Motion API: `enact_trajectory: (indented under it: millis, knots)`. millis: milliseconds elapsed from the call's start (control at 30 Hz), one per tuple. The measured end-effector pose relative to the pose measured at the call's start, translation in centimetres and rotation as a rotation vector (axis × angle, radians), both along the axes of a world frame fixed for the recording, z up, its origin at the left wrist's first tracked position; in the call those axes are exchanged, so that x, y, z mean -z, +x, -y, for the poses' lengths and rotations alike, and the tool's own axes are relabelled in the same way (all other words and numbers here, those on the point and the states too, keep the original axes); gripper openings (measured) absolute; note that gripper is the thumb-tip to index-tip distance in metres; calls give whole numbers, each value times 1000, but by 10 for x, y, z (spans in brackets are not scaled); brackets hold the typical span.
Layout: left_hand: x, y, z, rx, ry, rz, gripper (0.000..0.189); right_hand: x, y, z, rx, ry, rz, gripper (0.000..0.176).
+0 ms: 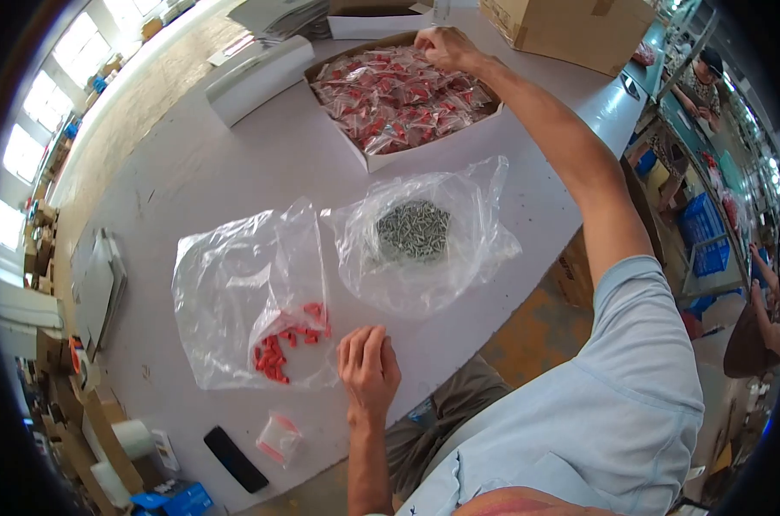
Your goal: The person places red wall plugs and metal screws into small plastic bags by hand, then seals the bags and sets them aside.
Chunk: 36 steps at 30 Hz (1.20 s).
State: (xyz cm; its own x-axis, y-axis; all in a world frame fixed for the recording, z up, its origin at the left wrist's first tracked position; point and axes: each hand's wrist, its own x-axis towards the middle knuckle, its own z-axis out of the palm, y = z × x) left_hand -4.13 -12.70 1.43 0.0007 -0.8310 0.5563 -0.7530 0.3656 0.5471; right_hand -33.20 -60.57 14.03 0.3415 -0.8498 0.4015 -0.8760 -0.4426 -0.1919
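At the near edge of the worktop (192, 172), the left hand (368, 371) lies flat, palm down with its fingers stretched out and close together; its grip is slack and has hold of nothing. Its fingertips lie just beside a clear bag (235, 292), which is spread out on the worktop with red pieces (286, 344) heaped in the corner nearest the hand. The right hand (446, 47) is stretched out on a long arm to a shallow box (381, 155) further along the worktop, which is full of small packets (398, 99) with red contents. This hand sits at the box's far wall with its fingers curled down onto the packets. I cannot tell whether its grip has closed on one. Between the box and the near edge lies a second clear bag (471, 249) with a pile of grey screws (413, 230) in its middle, just beside the first bag. One small packet (278, 437) lies alone near the left forearm, next to a black bar (235, 458). A white box (256, 77) and a brown carton (570, 26) stand beyond the shallow box.
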Motion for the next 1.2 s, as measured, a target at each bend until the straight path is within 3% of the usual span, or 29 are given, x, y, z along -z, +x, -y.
enact_trajectory:
  millis: [67,133,167,233,300,367,433,533,567,667,733,767,800,833,900,1000,1200]
  knots:
    - [1,1,-4,16,-67,-64,24,-7,8,-47,-230,-11,103,24]
    - [-7,1,-13,48,-114,-232,26,-12,34,-108,-369,192,136,20]
    - [-25,-4,-24,95,-143,-296,28,-9,51,-148,-448,318,295,16]
    - [-88,-19,-51,217,-178,-445,32,-4,85,-221,-604,395,374,15]
    - [-144,-26,-72,466,-427,-475,15,8,119,-285,-676,479,304,15]
    - [-187,-41,-100,477,-657,-500,17,28,157,-342,-799,574,297,15]
    - [-214,-47,-134,513,-627,-637,20,44,193,-385,-934,561,291,16]
    - [-223,-30,-154,429,-773,-437,11,71,237,-429,-1021,575,310,18]
    - [-215,-25,-158,430,-822,-405,32,81,251,-443,-1022,582,334,16]
    - [-195,3,-197,377,-714,-347,18,100,281,-469,-990,599,355,14]
    - [-163,32,-209,251,-676,-172,18,115,299,-478,-934,683,406,14]
    - [-144,50,-220,122,-524,-83,20,124,306,-478,-889,735,442,15]
    - [-105,61,-240,-118,-124,-60,26,131,312,-479,-894,734,455,16]
    - [-93,84,-216,-206,-392,9,23,135,317,-481,-887,722,470,16]
    - [-48,118,-213,-448,-184,50,18,137,326,-482,-900,672,466,19]
    - [-5,149,-209,-492,-124,102,19,129,334,-489,-842,682,444,19]
    - [7,153,-210,-557,-10,0,19,115,339,-497,-738,684,338,28]
